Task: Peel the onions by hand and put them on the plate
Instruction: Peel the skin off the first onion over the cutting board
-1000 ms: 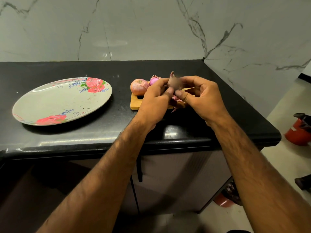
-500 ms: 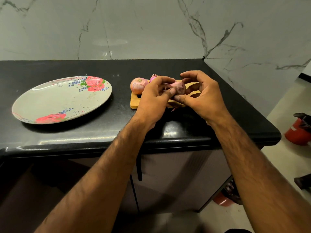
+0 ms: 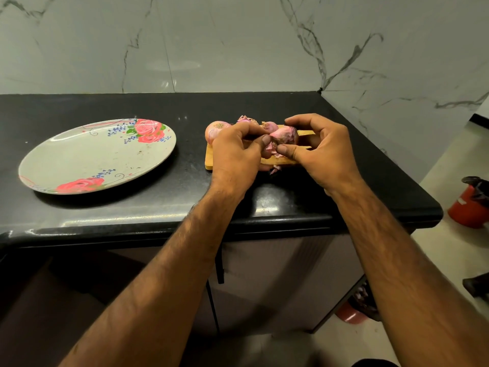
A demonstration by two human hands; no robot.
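Both hands, left hand [image 3: 235, 152] and right hand [image 3: 321, 149], pinch one pink onion [image 3: 285, 135] over the wooden board [image 3: 210, 161]; plate [image 3: 79, 160] sits left.

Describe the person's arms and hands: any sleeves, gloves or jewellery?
Both are bare. The left hand and right hand show no gloves, rings or wristbands. The left forearm and right forearm are hairy and uncovered to the frame's bottom edge; no sleeve shows.

The surface [image 3: 158, 207] is polished black stone, speckled and glossy, with glare along its rounded front edge. The wall [image 3: 211, 43] behind is smooth, pale, grey-veined marble with a soft sheen. The plate [image 3: 79, 154] looks glazed and shiny, printed with roses. The board [image 3: 209, 161] is matt, light wood. The onion [image 3: 284, 134] has thin, papery pink skin.
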